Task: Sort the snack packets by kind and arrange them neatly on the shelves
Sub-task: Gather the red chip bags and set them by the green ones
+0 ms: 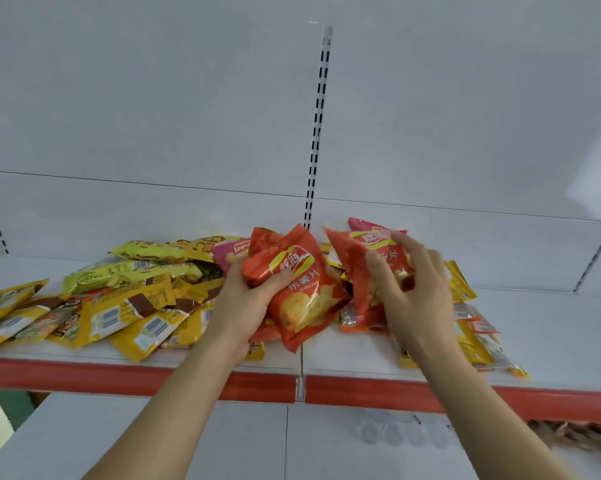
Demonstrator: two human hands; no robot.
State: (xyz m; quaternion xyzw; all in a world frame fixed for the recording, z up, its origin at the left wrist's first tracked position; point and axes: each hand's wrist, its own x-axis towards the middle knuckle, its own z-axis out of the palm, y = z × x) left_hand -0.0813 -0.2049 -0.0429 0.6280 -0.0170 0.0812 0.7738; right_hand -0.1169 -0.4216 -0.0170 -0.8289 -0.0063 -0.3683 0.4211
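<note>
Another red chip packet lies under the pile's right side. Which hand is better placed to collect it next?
Right, probably. The right hand is already curled over a red chip packet on that side of the shelf, while the left hand is full, gripping another red packet.

Small print on the yellow packets (119,306) is unreadable; brown objects (576,436) under the shelf (84,374) are blurred.

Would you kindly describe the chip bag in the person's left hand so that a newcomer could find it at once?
Start at the white shelf with the red front edge and find its centre seam. Just above it, the left hand grips an orange-red chip bag. Unlike the flat yellow packets to the left, it is puffy and shows potato slices.
</note>
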